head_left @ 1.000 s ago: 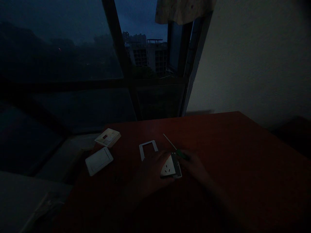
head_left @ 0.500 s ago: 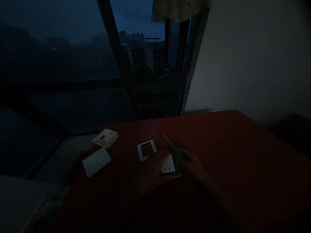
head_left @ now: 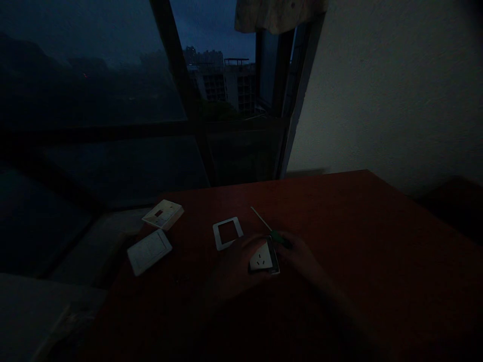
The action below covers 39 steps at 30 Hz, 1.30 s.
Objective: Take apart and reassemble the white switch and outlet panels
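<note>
My left hand (head_left: 236, 264) is closed round the left side of a wall socket (head_left: 263, 258), whose white face with slots points up inside a dark surround. My right hand (head_left: 300, 251) is wrapped round the green handle of a screwdriver (head_left: 264, 221) beside the socket's upper right corner. Its thin shaft points up and to the left, away from the socket. Just beyond my left hand lies a white square frame (head_left: 218, 236), partly covered by the fingers. Dim light hides much of both hands.
A white box-like housing (head_left: 171, 217) and a flat white plate (head_left: 150, 252) lie at the table's left edge. Small dark bits (head_left: 181, 278) are near my left forearm. The reddish table (head_left: 339, 216) meets a window (head_left: 113, 166) and a pale wall (head_left: 381, 100).
Almost nothing differs. Both hands keep their hold on the socket and the screwdriver, and the view has shifted very slightly.
</note>
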Tool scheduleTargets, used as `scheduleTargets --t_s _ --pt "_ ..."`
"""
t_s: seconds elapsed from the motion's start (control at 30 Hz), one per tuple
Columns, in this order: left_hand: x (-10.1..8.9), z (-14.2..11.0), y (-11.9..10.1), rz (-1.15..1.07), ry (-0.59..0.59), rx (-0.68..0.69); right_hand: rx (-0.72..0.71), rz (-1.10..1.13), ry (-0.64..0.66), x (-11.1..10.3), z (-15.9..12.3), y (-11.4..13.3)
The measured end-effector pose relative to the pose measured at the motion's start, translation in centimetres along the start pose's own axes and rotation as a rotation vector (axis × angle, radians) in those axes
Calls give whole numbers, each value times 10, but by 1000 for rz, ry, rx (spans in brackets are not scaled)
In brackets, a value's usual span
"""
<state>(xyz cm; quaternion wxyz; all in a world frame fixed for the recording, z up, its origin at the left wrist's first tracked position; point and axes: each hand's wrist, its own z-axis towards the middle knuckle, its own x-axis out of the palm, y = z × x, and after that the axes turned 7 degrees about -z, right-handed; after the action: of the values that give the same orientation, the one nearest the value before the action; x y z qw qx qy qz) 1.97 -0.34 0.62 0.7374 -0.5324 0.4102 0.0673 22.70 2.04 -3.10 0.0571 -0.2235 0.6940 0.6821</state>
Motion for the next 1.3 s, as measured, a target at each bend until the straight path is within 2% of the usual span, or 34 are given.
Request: scheduleTargets --t_s 0.3,0.73,1.3 --pt "0 0 -6 -44 -23 -57 8 0 -2 0 0 1" --pt "0 -2 -9 11 -14 -61 -3 -3 9 -1 -1 2" --pt "6 -8 0 29 -29 -3 3 5 10 -1 -3 -1"
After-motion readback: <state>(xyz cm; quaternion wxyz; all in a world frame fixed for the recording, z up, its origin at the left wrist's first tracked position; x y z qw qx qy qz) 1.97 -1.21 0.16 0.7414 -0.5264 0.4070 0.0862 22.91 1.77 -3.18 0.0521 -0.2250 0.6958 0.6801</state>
